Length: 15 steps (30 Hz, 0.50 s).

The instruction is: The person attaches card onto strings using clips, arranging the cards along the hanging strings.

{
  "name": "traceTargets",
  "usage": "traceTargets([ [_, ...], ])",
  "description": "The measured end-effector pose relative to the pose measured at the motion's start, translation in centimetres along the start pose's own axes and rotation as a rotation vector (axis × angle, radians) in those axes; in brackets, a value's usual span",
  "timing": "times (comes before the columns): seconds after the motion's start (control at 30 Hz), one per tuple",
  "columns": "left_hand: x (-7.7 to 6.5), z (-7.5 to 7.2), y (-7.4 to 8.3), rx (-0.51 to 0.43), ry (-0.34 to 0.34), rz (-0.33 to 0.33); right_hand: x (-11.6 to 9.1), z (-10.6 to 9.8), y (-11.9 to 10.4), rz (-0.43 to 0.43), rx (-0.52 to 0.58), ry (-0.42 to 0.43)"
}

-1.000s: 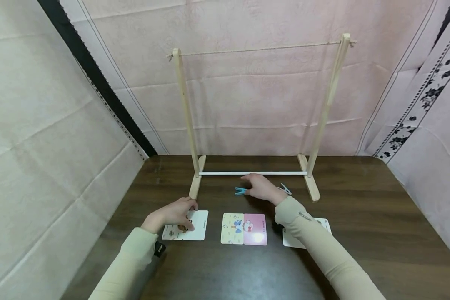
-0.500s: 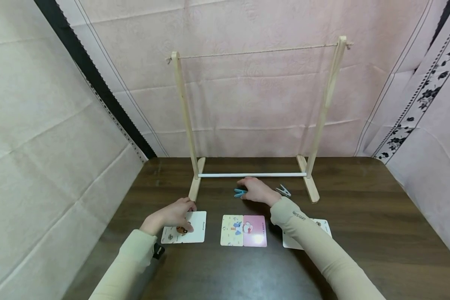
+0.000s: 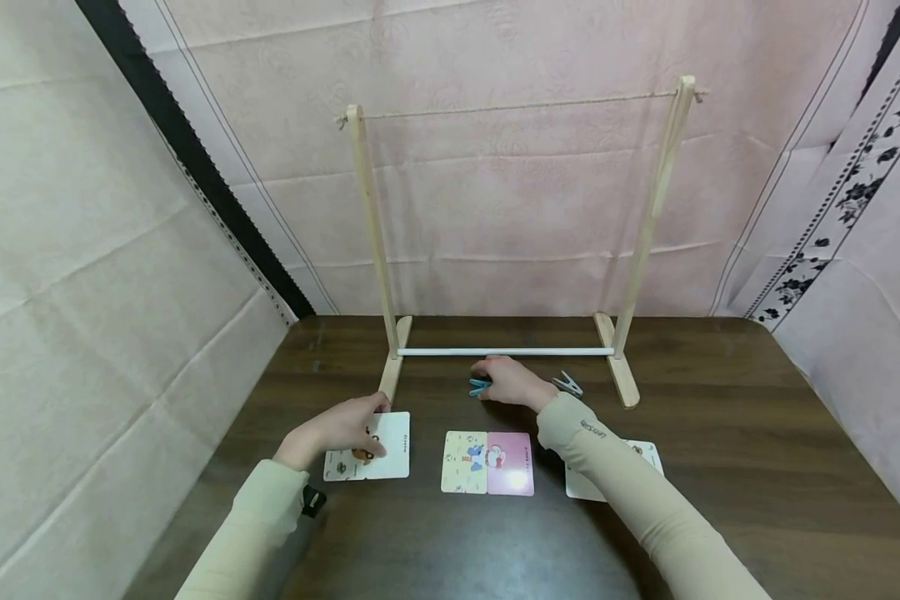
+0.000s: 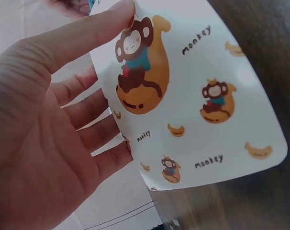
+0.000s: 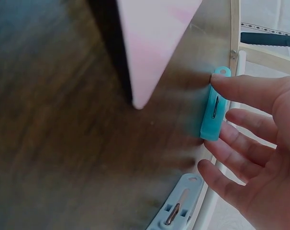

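Observation:
My left hand (image 3: 333, 429) pinches a white card (image 4: 183, 96) printed with monkeys and bananas, at the table's left. In the left wrist view the thumb lies on its printed face while the other fingers reach behind its edge. My right hand (image 3: 516, 385) is beyond the middle card, near the white bar, holding a light-blue clothespin (image 5: 215, 110). Its thumb presses the clothespin's near end, with fingertips along the far side. A pale grey-blue clothespin (image 3: 568, 383) lies just right of that hand.
A yellow-and-pink card (image 3: 465, 462) lies mid-table. Another white card (image 3: 583, 483) is partly under the right sleeve. Behind stands a wooden frame (image 3: 651, 225) with a string (image 3: 517, 107) across its top and a white bar (image 3: 450, 352) low down.
The left hand and its monkey card have shifted slightly up and away from the near edge. My right hand stays at the blue clothespin, its fingers drawn in slightly.

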<state>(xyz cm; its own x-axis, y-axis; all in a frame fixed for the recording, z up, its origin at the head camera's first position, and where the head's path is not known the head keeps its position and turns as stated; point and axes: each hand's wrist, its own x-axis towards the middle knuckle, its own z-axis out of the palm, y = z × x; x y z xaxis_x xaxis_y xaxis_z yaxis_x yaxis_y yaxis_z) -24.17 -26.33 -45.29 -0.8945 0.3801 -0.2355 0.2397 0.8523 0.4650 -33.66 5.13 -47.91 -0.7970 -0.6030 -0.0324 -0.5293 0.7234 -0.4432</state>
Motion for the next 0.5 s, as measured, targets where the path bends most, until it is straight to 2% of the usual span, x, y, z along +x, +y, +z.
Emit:
traceTargets([
  [0.13, -0.21, -0.02, -0.24, -0.022, -0.013, -0.016, 0.1, 0.12, -0.07, -0.001, -0.007, -0.014],
  [0.5, -0.88, -0.91, 0.26, -0.049, 0.016, -0.017, 0.42, 0.12, -0.55, -0.023, -0.012, -0.023],
])
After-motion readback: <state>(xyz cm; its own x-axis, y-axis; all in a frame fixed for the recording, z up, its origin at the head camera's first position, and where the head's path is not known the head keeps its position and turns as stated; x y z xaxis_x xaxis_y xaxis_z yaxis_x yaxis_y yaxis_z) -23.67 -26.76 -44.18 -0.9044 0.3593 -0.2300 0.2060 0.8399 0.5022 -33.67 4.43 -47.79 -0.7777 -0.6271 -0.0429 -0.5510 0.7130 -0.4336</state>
